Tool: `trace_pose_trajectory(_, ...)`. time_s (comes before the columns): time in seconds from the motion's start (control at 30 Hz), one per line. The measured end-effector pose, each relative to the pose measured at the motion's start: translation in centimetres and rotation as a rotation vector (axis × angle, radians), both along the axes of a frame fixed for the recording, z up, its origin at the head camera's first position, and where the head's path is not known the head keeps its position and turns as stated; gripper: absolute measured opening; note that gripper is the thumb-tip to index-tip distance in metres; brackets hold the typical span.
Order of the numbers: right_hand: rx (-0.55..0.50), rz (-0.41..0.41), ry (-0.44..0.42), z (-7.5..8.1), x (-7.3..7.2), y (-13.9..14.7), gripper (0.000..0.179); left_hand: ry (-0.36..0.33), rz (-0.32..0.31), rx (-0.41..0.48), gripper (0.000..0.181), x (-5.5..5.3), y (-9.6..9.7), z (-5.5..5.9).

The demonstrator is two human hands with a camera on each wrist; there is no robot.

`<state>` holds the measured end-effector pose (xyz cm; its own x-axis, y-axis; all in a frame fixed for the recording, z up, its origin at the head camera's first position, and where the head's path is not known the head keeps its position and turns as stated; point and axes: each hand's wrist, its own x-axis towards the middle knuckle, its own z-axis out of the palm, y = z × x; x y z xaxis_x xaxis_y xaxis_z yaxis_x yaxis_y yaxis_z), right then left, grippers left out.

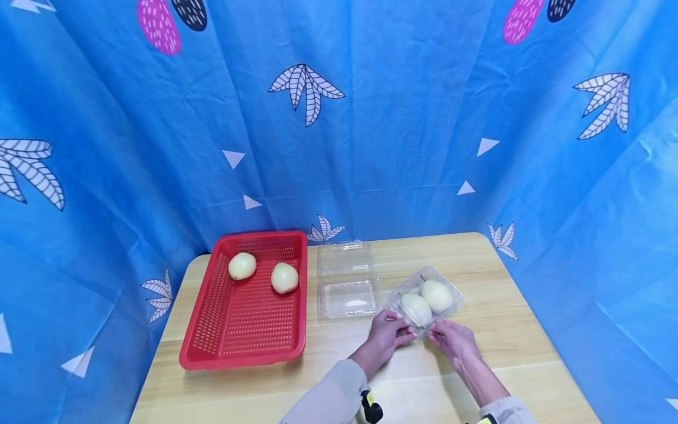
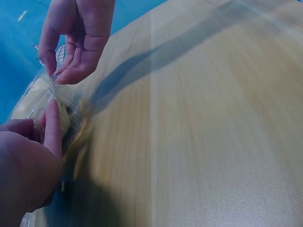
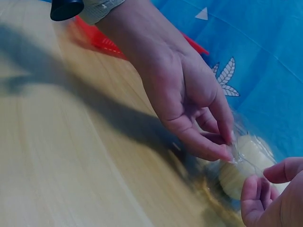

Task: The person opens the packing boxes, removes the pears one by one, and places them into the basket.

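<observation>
A clear plastic clamshell box (image 1: 425,300) holds two pale yellow pears (image 1: 436,296) at the right of the table, its lid apparently folded over them. At the box's near left corner, my left hand (image 1: 385,337) pinches the rim between thumb and fingers. My right hand (image 1: 457,343) pinches the same near edge, a little further right. Both wrist views show the fingertips close together on the thin plastic rim, with a pear (image 3: 245,166) behind it. Whether the rim's catch is fastened cannot be told.
Left on the table stands a red perforated basket (image 1: 249,353) with two more pale pears (image 1: 242,266) in it. Between basket and hands lies another clear plastic box (image 1: 346,277), opened flat. Blue patterned cloth (image 1: 339,147) hangs around the wooden table (image 1: 413,383).
</observation>
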<state>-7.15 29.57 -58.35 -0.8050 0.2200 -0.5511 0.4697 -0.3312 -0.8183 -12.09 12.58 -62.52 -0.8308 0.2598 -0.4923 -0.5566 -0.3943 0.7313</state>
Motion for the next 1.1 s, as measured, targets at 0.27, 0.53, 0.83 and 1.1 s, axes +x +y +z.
trace_pose_trajectory(0.27,0.011,0.004,0.003,-0.28,-0.21,-0.09,0.007,-0.003,0.019,-0.03,0.021,-0.15,0.05,0.28)
trace_pose_trajectory(0.53,0.009,0.013,0.0,-0.35,-0.13,0.05,0.006,0.0,0.041,-0.05,0.02,0.12,0.22,0.56)
trace_pose_trajectory(0.83,0.078,0.05,0.015,-0.64,0.08,-0.25,0.022,0.016,0.054,-0.064,0.02,0.19,0.46,0.33)
trace_pose_trajectory(1.1,0.119,0.077,0.039,-0.86,-0.09,-0.5,0.018,0.017,0.061,-0.076,0.019,0.15,0.65,0.31)
